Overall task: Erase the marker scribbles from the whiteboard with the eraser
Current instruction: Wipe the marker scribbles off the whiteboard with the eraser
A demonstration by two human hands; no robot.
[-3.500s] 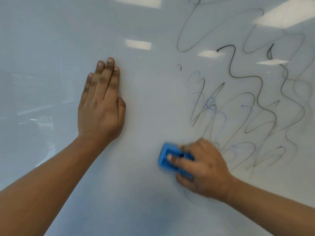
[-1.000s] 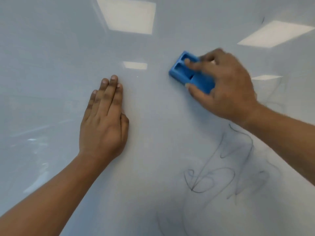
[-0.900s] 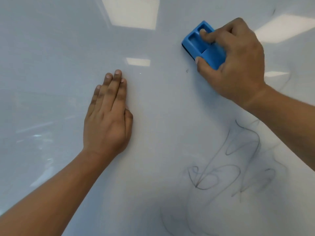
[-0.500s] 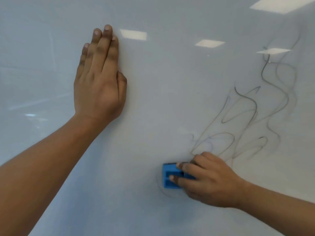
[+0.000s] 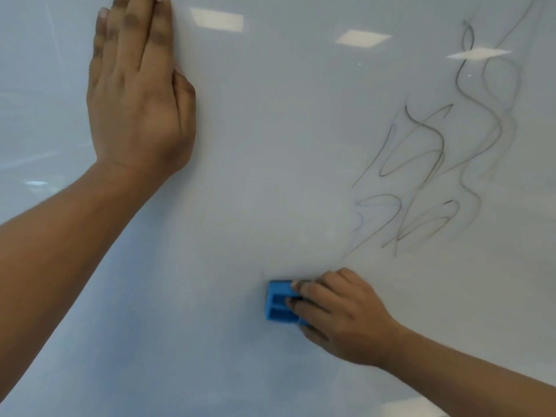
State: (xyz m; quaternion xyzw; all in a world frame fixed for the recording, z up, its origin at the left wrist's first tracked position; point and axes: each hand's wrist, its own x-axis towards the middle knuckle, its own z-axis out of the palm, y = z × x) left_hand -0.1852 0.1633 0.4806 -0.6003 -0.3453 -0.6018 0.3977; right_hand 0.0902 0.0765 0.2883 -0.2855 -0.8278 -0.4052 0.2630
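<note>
While left hand [image 5: 138,97] braces, one eraser [image 5: 278,302] wipes.

Reflected rectangular ceiling lights [image 5: 216,18], perhaps office panels

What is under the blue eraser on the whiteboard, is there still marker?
The blue eraser, held by the right hand, lies flat on the whiteboard. The patch beneath is covered, so marker there cannot be judged. The visible scribbles lie up to its right.
</note>
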